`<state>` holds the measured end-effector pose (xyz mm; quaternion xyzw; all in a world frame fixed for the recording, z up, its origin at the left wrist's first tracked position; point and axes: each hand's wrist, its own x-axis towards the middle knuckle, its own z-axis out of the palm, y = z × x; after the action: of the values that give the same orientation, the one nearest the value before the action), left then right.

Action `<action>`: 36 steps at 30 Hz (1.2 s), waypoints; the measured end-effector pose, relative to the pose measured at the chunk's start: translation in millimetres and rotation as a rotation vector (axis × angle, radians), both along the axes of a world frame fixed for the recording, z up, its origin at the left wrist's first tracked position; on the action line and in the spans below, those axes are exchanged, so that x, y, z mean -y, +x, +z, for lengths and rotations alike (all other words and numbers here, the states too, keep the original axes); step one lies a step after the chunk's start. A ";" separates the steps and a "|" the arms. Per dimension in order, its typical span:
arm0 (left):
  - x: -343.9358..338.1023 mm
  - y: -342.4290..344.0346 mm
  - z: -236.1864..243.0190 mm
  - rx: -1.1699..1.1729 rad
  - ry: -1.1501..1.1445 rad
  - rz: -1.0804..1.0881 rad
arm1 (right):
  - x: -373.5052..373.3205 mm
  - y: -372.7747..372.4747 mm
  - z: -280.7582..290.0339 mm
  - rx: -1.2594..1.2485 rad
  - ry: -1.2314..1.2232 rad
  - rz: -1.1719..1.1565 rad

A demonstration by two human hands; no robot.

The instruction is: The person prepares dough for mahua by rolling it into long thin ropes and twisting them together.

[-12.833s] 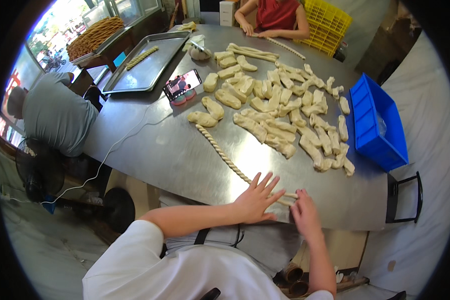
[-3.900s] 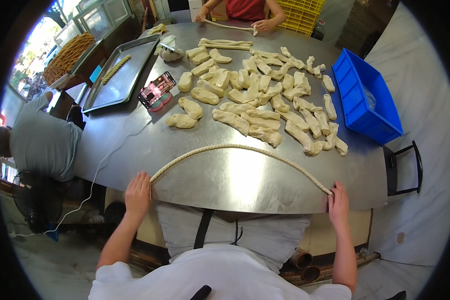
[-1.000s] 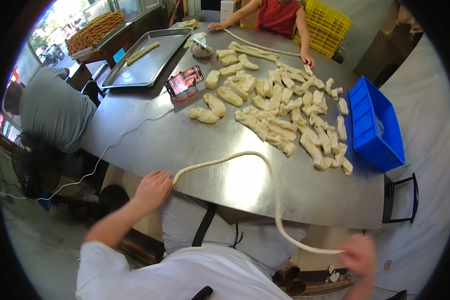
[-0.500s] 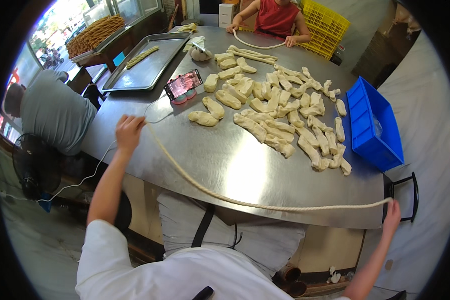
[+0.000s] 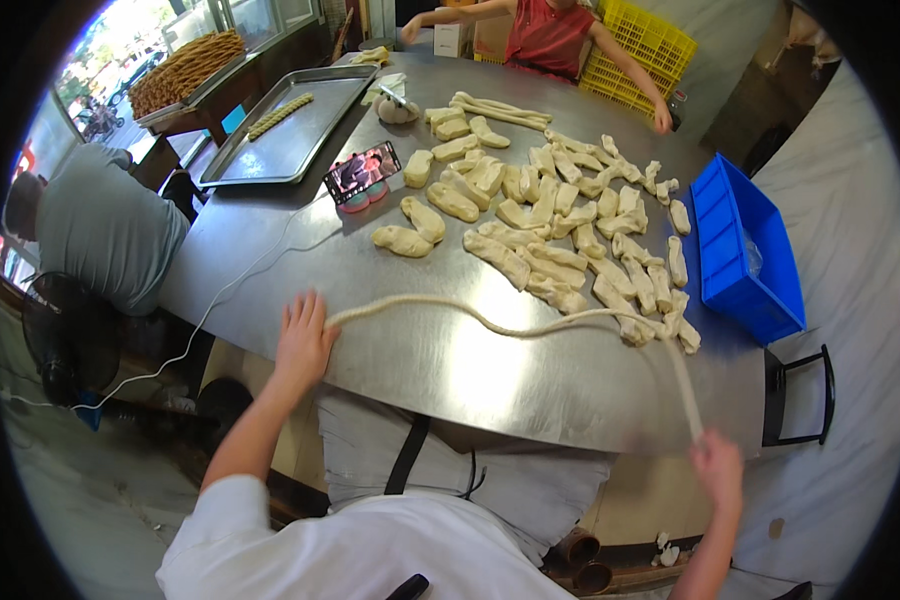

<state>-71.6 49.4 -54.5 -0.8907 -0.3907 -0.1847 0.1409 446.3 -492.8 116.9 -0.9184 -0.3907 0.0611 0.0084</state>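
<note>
A long, thin dough rope runs in a wave across the steel table in front of me. My left hand lies on the table's near left part, fingers stretched out and apart, the rope's left end against its thumb side. On the right, my right hand is closed around the other end, just past the near edge. That stretch of rope rises off the table and is smeared by motion. The rope's middle right part passes over the nearest of many pale dough pieces lying in rows.
A phone leans on a stand, with a white cable. Beyond it is a metal tray holding a twisted dough stick. A blue crate stands right. Across the table, a person in red spreads both arms. Another person sits left.
My left hand has come down onto the table and its fingers have spread. My right hand has moved inward. The rope, once hanging between them, now mostly lies wavy. The co-worker's arms have spread wider.
</note>
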 end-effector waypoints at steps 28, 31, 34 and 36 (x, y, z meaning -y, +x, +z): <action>18.9 170.9 20.7 0.043 -0.449 -0.587 | -86.4 3.7 -60.8 -0.218 0.249 0.013; 30.7 175.8 42.0 0.271 -0.763 -0.667 | -98.7 -23.0 -53.1 -0.175 0.049 0.254; 25.3 173.3 87.3 -0.050 -1.235 -0.707 | -106.0 -25.0 -26.5 -0.648 0.197 0.163; -26.3 141.7 54.6 0.163 -1.320 -0.685 | -92.9 7.4 -32.8 -0.908 0.348 -0.060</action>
<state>70.1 75.7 0.1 -0.8454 -0.1305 -0.0108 -0.5178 453.7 -399.9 84.1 -0.7949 -0.3253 0.3892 0.3330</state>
